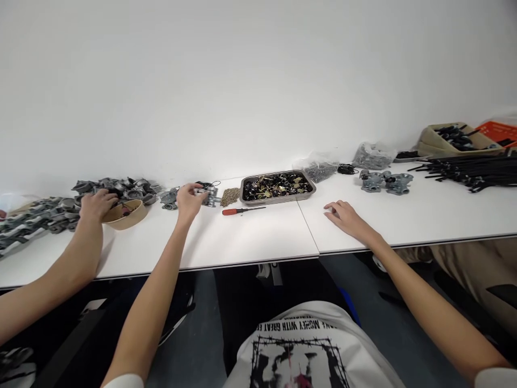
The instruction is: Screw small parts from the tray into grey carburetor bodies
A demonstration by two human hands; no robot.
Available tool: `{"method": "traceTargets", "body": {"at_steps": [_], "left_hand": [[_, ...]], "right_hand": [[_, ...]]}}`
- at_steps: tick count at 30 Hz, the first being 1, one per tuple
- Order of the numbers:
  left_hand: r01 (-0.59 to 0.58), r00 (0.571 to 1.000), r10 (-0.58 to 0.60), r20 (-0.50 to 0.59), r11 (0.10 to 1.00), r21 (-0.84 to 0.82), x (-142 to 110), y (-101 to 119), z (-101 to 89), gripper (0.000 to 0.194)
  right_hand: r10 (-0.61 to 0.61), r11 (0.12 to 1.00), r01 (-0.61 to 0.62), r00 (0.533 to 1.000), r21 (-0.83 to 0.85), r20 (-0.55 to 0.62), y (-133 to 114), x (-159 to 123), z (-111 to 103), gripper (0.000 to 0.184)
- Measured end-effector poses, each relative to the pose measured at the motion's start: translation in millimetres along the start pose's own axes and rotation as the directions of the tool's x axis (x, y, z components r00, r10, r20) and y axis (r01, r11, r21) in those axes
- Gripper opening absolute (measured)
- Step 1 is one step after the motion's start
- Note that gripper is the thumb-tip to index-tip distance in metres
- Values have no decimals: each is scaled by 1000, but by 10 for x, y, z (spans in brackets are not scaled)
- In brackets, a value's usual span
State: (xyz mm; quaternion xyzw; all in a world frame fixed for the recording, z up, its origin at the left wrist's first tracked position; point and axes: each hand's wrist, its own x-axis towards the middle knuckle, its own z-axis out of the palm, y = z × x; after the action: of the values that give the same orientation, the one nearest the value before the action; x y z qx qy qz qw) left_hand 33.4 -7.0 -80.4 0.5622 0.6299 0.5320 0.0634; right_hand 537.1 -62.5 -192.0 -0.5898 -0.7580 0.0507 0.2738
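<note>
My left hand (189,197) reaches far across the white table (250,237), and its fingers close on a small grey metal part (207,195) with black wiring. A heap of small brass pieces (230,196) lies just right of that part. My right hand (343,213) rests palm down on the table with its fingers spread, holding nothing, a little right of the seam between the two tabletops. A red-handled screwdriver (241,210) lies between my hands.
Another person's hand (96,203) is at a brown bowl (126,215) beside piles of grey metal fittings (36,215). A metal tray (277,197) holds small dark parts. To the right are bagged screws (321,170), two grey fittings (385,181), black rods (476,170) and boxes (456,137).
</note>
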Motion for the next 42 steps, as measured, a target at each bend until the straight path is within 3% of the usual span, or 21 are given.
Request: {"method": "traceTargets", "body": {"at_steps": [4,8,12,16,21,22,23,25,27,28,29,31,34,38,42], "left_hand": [[38,961,40,272,960,-277,-531,397,402,29],[133,872,104,479,890,-436,-1031,688,881,35],[245,766,156,624,826,-507,-1222,790,1161,41],[333,623,247,743,776,-536,-1195,703,1136,52],[365,496,277,823,794,-487,-961,658,853,53],[363,505,272,819,794,-488,-872,668,806,53],[358,544,261,797,788,-502,-771,675,773,50],[325,705,202,680,759,-563,-554,662,760,39],[261,885,76,460,737,-624,-367,591,811,21],[227,943,-3,334,738,-635,-304,533,850,13],[200,973,-79,215,749,-632,-266,462,891,8],[168,982,-184,32,791,-588,-259,299,957,8],[133,970,-214,-116,865,-484,-332,71,976,11],[110,964,-195,-179,911,-398,-360,-70,938,15],[102,969,-183,-167,910,-402,-326,-74,960,16]], "right_hand": [[7,999,-7,1000,32,-2,-4,-10,-6,35],[1,1000,-1,1000,26,-1,-8,-7,-8,35],[-2,1000,2,1000,23,2,-14,0,-11,36],[-2,999,2,1000,46,-7,-20,-11,-8,33],[-8,994,9,1000,109,-16,-93,-1,-48,29],[-12,992,14,1000,124,-15,-137,35,-73,29],[-18,990,20,1000,136,-17,-197,94,-104,30],[-30,989,34,999,146,-30,-370,297,-172,32],[-44,989,49,998,137,-36,-614,610,-219,34],[-47,991,51,998,126,-30,-755,797,-221,35],[-49,993,50,999,110,-16,-903,992,-202,35],[-35,997,32,999,65,38,-1191,1370,-99,34],[34,999,-30,985,-27,170,-1518,1777,190,29],[117,988,-85,958,-129,261,-1661,1937,568,39],[130,979,-87,961,-182,243,-1575,1915,627,38]]}}
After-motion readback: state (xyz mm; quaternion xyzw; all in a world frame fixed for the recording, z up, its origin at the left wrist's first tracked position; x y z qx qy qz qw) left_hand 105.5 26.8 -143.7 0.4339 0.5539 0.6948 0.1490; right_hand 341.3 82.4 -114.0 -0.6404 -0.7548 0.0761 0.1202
